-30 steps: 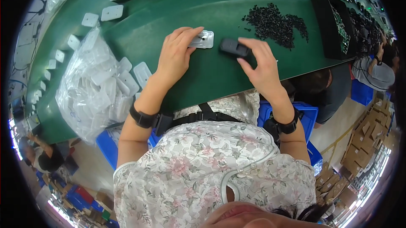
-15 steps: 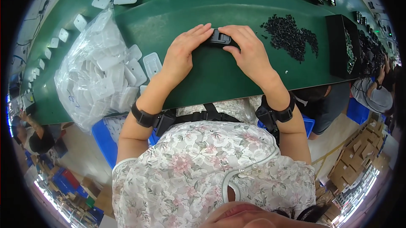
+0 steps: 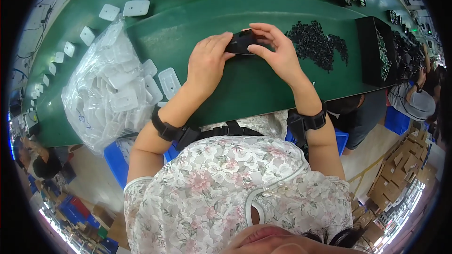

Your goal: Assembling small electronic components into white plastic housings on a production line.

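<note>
Black rectangular plastic housing (image 3: 241,44) held between both hands over green tabletop (image 3: 230,96); whether lifted or resting cannot be told. Left end clasped by left hand (image 3: 207,61), fingers closed against it; right end pinched by right hand (image 3: 278,52), thumb and fingers parted to housing's breadth, apparently for steadying from two sides. Clear plastic bag of white covers (image 3: 77,96) and loose heap of small black parts (image 3: 311,42) set either side, probably for easy reach.

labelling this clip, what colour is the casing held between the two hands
The casing is black; it shows best in the head view.
</note>
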Available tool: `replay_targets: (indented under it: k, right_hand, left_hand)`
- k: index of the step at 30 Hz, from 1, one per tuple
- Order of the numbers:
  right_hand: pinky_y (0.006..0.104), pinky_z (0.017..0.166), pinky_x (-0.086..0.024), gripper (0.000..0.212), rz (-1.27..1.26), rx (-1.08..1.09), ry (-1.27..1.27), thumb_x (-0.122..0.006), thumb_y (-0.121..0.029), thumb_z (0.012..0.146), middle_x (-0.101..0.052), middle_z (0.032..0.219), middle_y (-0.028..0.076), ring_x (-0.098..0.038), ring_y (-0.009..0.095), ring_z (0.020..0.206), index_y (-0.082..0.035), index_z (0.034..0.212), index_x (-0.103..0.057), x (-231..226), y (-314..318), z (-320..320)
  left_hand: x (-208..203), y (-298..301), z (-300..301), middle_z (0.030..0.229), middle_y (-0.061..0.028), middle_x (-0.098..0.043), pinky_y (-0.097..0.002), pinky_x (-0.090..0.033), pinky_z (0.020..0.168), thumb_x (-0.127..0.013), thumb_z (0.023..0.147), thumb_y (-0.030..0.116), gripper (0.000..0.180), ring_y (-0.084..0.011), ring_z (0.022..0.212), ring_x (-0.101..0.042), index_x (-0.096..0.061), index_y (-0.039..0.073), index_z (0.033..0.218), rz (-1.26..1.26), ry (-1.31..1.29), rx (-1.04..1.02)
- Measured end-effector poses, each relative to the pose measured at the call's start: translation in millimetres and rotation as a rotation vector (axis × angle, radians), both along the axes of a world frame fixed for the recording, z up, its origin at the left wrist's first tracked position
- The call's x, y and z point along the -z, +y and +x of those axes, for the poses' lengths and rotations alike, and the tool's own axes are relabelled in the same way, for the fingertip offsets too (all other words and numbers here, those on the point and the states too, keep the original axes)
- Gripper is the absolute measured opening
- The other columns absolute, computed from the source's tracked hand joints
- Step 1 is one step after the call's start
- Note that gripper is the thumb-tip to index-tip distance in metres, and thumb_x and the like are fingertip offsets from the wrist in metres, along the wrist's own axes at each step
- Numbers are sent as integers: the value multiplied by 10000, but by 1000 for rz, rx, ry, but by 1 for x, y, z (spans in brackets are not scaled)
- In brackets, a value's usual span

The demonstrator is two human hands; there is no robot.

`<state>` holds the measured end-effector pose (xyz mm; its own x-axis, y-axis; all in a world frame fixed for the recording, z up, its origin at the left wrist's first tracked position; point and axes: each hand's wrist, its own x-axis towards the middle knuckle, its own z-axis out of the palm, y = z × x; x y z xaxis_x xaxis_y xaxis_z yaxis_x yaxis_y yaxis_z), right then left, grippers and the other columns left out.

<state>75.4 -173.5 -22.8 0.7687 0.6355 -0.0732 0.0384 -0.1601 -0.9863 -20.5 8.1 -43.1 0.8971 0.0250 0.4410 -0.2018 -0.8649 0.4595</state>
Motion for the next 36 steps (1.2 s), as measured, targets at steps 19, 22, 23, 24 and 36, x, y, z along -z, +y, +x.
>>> replay_targets:
  k: [19,22,23,24,36]
  right_hand:
    - [309,817,-507,348,-295,-27,-349,-698,-62,821,-668,984,83,-635,187,912,-55,1157,-609,-45,34,154]
    - [340,815,-512,331,-402,-215,-307,-694,-22,800,-671,966,104,-638,204,901,-4,1107,-572,-31,42,187]
    - [320,816,-507,310,-429,-343,-381,-683,19,802,-671,959,85,-628,174,902,5,1094,-580,-26,41,199]
    - [326,827,-509,307,-435,-370,-358,-701,-23,803,-687,969,104,-640,190,910,12,1096,-616,-26,45,203]
    - [356,766,-511,345,-289,-7,-716,-719,-152,814,-666,912,171,-645,258,869,15,1101,-625,-55,19,194]
  left_hand:
    - [-64,60,-75,984,-113,-613,-401,-477,783,-728,767,106,363,-310,902,-561,-615,47,1106,4,254,-223]
    - [-69,59,-91,1058,-102,-587,-407,-457,800,-752,719,119,466,-310,964,-541,-587,47,1149,166,335,-148]
    - [-72,57,-95,1080,-107,-569,-410,-448,816,-761,697,116,504,-315,989,-527,-575,36,1159,189,398,-175]
    - [-70,53,-97,1102,-112,-552,-413,-439,832,-769,676,114,541,-319,1014,-512,-564,25,1169,213,457,-207]
    - [-84,55,-79,955,-129,-534,-420,-444,763,-798,637,134,446,-329,911,-526,-569,48,1010,224,599,-69]
